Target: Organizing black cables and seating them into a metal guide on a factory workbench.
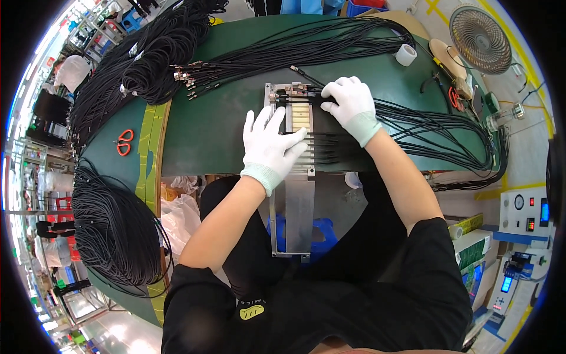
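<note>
A metal fixture (pixel 313 127) with a row of pale slots lies at the front edge of the green table. Black cables (pixel 323 147) lie side by side across its lower slots, and several more cable ends sit at its top. Over the fixture's left side my left hand (pixel 268 141), in a white glove, rests with fingers spread, thumb reaching across the slots. At the upper right of the fixture my right hand (pixel 352 106), also gloved, has its thumb and fingers curled around a black cable; its fingertips partly hide it. The cables run on to the right beneath that wrist.
Large black cable coils (pixel 115 233) fill the left side, with another heap at the back left. A long cable bundle (pixel 283 50) crosses the back. Red-handled scissors (pixel 124 143) lie left, a white tape roll (pixel 405 55) back right. A fan (pixel 480 40) stands beyond.
</note>
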`<state>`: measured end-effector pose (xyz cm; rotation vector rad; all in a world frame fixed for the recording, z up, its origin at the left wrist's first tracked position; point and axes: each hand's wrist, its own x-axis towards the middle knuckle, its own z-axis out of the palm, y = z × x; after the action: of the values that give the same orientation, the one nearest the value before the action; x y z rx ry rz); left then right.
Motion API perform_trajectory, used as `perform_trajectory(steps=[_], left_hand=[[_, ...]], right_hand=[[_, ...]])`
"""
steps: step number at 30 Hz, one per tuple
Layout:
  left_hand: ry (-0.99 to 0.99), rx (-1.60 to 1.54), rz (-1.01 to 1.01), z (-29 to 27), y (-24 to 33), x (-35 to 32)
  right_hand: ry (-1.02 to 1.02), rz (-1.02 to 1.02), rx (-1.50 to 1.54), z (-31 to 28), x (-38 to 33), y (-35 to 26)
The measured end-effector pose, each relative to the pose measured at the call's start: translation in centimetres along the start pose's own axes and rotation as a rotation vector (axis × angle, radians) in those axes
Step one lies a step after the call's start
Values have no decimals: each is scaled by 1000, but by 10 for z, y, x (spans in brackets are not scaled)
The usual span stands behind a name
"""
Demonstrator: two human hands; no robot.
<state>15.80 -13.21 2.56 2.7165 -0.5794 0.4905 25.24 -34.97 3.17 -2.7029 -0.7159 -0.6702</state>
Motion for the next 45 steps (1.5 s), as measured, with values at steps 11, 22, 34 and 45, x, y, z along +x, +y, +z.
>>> perform_trajectory(steps=[11, 22, 34, 45], left_hand=[[176, -224, -160, 5, -23, -5], [270, -467, -54, -4, -20, 0], [258, -415, 22, -11, -21, -1], [356, -377, -241, -3, -38, -4]], right_hand=[[71, -114, 306, -16, -4, 3], [-209, -237, 625, -22, -10, -53], [-439, -15, 833, -22, -15, -51], [-273, -167, 602, -25, -15, -20]])
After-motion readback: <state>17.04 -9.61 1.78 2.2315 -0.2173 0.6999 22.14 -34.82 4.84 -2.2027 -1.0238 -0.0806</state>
